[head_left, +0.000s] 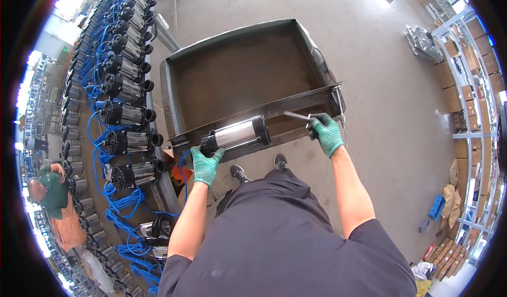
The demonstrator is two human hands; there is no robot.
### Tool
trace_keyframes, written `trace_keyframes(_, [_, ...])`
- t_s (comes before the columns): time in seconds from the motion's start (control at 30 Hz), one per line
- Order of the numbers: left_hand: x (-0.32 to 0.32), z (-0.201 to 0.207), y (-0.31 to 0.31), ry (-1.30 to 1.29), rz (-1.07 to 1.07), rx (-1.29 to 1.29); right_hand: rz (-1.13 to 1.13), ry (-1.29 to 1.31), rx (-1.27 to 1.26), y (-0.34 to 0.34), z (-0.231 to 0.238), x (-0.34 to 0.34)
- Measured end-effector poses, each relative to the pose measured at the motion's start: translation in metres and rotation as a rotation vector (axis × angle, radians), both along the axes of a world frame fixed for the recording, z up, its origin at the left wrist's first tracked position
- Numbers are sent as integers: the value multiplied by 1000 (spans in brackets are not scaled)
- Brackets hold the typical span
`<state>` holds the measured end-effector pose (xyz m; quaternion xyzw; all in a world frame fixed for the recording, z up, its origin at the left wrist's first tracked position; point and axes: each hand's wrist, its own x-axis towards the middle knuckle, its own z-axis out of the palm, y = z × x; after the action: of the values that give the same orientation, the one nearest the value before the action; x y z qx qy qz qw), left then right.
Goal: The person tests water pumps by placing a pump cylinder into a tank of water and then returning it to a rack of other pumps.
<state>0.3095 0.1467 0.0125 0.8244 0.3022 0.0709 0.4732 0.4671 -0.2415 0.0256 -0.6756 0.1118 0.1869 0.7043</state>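
Note:
A submersible pump (235, 133) with a shiny steel barrel and black ends lies on its side on the front ledge of a metal tank (168, 93). My left hand (206, 165), in a green glove, grips the pump's black left end, where a blue cable (183, 173) hangs down. My right hand (326, 133), also gloved, is closed round a slender grey metal tool (297, 115). The tool points left over the ledge, apart from the pump's right end. Its exact kind is too small to tell.
To the left, a long bench holds rows of similar pumps (127, 114) with coiled blue cables (124, 207). A person in a green top (53, 191) is at the far left. Shelves with cardboard boxes (448, 75) line the right side. A blue bin (437, 207) stands near them.

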Motion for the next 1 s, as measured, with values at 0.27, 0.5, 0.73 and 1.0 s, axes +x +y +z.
trace_keyframes(0.27, [-3, -10, 8, 59, 8, -63, 267, 30, -84, 49, -6, -10])
trace_keyframes(0.5, [-2, -11, 10, 55, -16, -43, 331, -26, -70, 55, 4, -2])
trace_keyframes(0.73, [-1, -7, 5, 36, -10, -79, 315, -14, -109, 61, -14, 8])
trace_keyframes(1.0, [-1, -6, 6, 58, 7, -18, 346, 162, -72, 64, -17, 21])
